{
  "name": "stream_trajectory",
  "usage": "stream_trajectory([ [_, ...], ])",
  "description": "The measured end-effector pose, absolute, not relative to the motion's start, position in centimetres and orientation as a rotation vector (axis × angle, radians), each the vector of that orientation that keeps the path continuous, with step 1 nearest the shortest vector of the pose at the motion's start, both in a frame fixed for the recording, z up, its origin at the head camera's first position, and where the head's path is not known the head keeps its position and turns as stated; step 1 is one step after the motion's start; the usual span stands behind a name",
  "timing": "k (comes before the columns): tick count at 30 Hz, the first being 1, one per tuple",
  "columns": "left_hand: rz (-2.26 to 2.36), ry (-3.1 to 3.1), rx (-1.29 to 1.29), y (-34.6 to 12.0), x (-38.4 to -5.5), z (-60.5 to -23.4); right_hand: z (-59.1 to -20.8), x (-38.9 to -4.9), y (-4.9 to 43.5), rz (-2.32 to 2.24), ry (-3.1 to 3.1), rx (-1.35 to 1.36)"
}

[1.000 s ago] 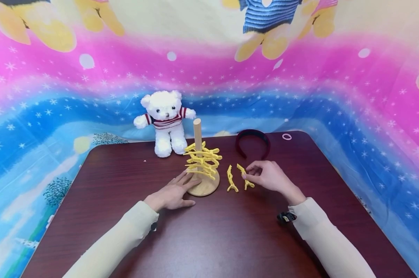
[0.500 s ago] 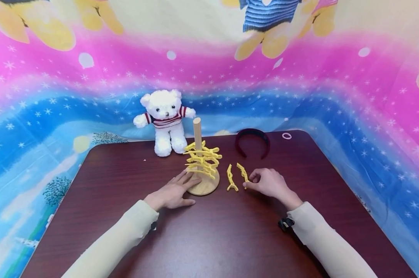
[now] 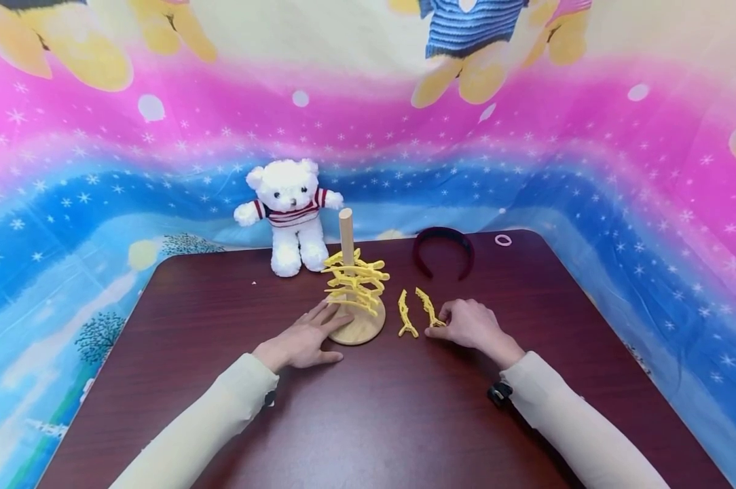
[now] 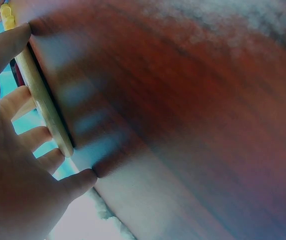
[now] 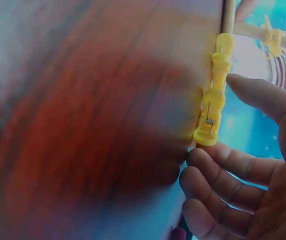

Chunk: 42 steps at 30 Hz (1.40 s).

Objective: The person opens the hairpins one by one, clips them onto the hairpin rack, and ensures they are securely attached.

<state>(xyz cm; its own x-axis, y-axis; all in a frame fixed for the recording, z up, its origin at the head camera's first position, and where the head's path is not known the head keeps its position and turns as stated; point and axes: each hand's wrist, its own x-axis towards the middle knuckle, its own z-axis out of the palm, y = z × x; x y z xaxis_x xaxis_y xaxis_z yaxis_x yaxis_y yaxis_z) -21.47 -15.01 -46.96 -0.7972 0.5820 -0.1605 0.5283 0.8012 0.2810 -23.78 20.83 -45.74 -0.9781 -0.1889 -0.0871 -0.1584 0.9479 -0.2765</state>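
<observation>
In the head view my left hand (image 3: 301, 339) lies with fingers spread, some fingertips on the round wooden base (image 3: 358, 333) of an upright post (image 3: 346, 234). Several yellow alligator hair clips (image 3: 356, 278) are stacked crosswise around that post. To the right, two more lie on the table: a left clip (image 3: 407, 316) and a right clip (image 3: 428, 305). My right hand (image 3: 472, 327) has its thumb and index finger at either side of the right clip's forked handle end, as also with the near clip (image 5: 210, 122) in the right wrist view. The left wrist view shows the base's edge (image 4: 45, 107) beside my left fingers.
A white teddy bear (image 3: 297, 231) in a striped sweater stands behind the post. Further back on the dark wooden table (image 3: 368, 421) lie a dark red headband (image 3: 417, 255) and a pink hair tie (image 3: 496, 240). Printed cloth hangs around the table's back and sides.
My right hand has moved down a little, from beside the right clip's middle to its handle end. Neither the left hand nor the stacked clips have visibly moved.
</observation>
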Motion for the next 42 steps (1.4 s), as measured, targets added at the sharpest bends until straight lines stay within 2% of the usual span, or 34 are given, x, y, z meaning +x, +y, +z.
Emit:
stream_trajectory([
  [21,0.324,2.738,0.836,-14.9,-21.3,-46.9,-46.1,-24.1,20.2,-0.339,2.966,-0.288],
  [42,0.322,2.738,0.842,-15.0,-21.4,-46.8,-44.9,-24.5,22.3,-0.587,3.023,-0.352],
])
